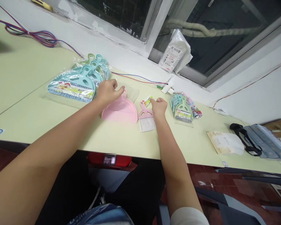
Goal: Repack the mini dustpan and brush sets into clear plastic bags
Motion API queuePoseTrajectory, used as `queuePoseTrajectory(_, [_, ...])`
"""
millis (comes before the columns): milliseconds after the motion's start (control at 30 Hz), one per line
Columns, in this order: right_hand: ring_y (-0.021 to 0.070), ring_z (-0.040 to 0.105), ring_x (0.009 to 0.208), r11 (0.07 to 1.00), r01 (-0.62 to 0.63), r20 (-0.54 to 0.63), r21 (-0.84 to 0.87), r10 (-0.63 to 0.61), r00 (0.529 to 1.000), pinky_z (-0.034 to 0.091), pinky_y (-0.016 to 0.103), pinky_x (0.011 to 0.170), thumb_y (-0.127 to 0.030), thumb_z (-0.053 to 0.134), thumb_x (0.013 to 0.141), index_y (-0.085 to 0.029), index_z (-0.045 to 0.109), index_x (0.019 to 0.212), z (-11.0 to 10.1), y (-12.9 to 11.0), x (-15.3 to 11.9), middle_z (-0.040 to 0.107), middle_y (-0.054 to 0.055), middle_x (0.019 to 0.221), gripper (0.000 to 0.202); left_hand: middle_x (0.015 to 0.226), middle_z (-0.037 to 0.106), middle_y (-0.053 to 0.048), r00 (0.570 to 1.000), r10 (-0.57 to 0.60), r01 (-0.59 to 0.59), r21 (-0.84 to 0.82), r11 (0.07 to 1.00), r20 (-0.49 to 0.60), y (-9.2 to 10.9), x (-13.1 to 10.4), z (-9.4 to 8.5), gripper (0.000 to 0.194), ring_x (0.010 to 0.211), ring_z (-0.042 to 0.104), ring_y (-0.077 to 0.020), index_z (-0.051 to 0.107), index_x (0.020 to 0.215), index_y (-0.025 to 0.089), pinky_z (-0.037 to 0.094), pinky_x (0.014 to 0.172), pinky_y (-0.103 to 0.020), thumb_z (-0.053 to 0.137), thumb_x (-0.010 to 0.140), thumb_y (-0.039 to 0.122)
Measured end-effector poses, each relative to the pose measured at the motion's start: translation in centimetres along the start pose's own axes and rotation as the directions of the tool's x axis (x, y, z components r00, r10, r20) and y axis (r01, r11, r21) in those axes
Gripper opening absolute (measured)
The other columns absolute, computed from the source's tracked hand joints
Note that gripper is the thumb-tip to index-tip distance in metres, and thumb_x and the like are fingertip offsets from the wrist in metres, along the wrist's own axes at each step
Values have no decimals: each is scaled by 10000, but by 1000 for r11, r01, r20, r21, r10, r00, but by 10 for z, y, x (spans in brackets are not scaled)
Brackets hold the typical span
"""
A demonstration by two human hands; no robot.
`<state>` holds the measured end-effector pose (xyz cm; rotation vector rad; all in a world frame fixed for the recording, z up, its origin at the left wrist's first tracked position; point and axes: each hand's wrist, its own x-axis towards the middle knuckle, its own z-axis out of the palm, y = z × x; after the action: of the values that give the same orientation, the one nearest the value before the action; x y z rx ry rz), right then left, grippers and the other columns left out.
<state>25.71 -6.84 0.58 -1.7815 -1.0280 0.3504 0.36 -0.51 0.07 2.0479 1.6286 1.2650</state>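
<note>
A pink dustpan [120,110] lies on the pale table, with a clear plastic bag [133,92] behind it. Over the dustpan's upper left is my left hand [108,91], fingers bent and thumb held apart, with nothing visible in its grasp. Beside the dustpan, a small pink brush [146,117] with white bristles points towards me. My right hand [159,107] pinches the edge of a printed label card [147,100] at the top of the brush handle. Whether the card is attached to the brush I cannot tell.
Bagged blue and green dustpan sets [77,80] lie to the left. Smaller bagged brushes [183,109] sit to the right. Further right are a paper packet [226,142] and a blue box [267,142]. Coiled wire [41,38] rests at the back left; a plastic-wrapped packet [174,53] leans on the window.
</note>
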Motion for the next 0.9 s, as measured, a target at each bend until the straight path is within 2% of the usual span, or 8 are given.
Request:
queuePoseTrajectory(67, [104, 217, 530, 993, -60, -19, 100, 63, 998, 235, 243, 482, -220, 639, 789, -276, 245, 705, 1, -6, -5, 174, -92, 620, 407, 622, 440, -27, 1000, 5, -5, -9, 1000, 19, 0, 1, 1, 296, 755, 557, -236, 522, 703, 231, 451, 789, -391, 617, 889, 441])
queuePoseTrajectory(133, [111, 202, 536, 993, -65, -13, 103, 66, 998, 230, 236, 472, -226, 594, 818, -273, 228, 706, 1, -9, -8, 140, -78, 636, 386, 580, 373, -20, 998, 33, -31, -46, 998, 60, -2, 2, 4, 350, 678, 497, -213, 456, 629, 241, 437, 743, -387, 568, 912, 414])
queuePoseTrajectory(267, [118, 262, 567, 993, 109, 37, -55, -107, 994, 294, 248, 521, -233, 575, 836, -261, 218, 664, -3, -3, -7, 199, -62, 617, 397, 554, 332, -18, 990, 72, -63, -72, 995, 121, -7, 2, 8, 430, 594, 413, -189, 339, 564, 246, 383, 648, -383, 539, 914, 396])
queuePoseTrajectory(333, [126, 315, 586, 960, 206, 117, -187, -187, 975, 325, 260, 564, -261, 596, 848, -257, 246, 633, -6, 2, -4, 269, -58, 594, 411, 542, 357, -24, 988, 69, -63, -46, 997, 135, -8, 2, 7, 440, 586, 432, -192, 332, 557, 245, 370, 630, -384, 543, 910, 402])
queuePoseTrajectory(433, [152, 441, 627, 862, 331, 315, -383, -215, 924, 361, 279, 623, -331, 637, 861, -250, 380, 617, -13, 7, 1, 456, -33, 601, 363, 565, 467, -58, 986, 50, -55, 29, 998, 156, -11, 3, 4, 397, 656, 536, -240, 419, 576, 244, 399, 662, -397, 567, 894, 430])
queuePoseTrajectory(567, [203, 592, 746, 723, 392, 499, -569, -75, 863, 407, 299, 682, -375, 709, 815, -238, 601, 739, -22, 9, 1, 691, 41, 791, 190, 712, 626, -115, 980, 15, -40, 120, 992, 200, -19, 6, 2, 324, 875, 641, -347, 580, 686, 242, 457, 787, -439, 629, 842, 522])
queuePoseTrajectory(700, [244, 649, 855, 646, 417, 518, -639, -39, 854, 435, 319, 709, -396, 736, 791, -243, 666, 845, -24, 9, -1, 744, 73, 928, 177, 824, 693, -145, 964, -24, -31, 201, 979, 264, -28, 10, 6, 337, 950, 669, -395, 661, 781, 234, 480, 833, -479, 662, 798, 570])
queuePoseTrajectory(900, [260, 678, 905, 666, 413, 513, -621, -53, 857, 462, 325, 724, -368, 770, 742, -243, 686, 860, -19, 8, -3, 753, 76, 941, 191, 869, 734, -147, 946, -12, -73, 249, 966, 324, -31, 11, 7, 305, 965, 690, -394, 681, 786, 237, 496, 793, -449, 673, 767, 542])
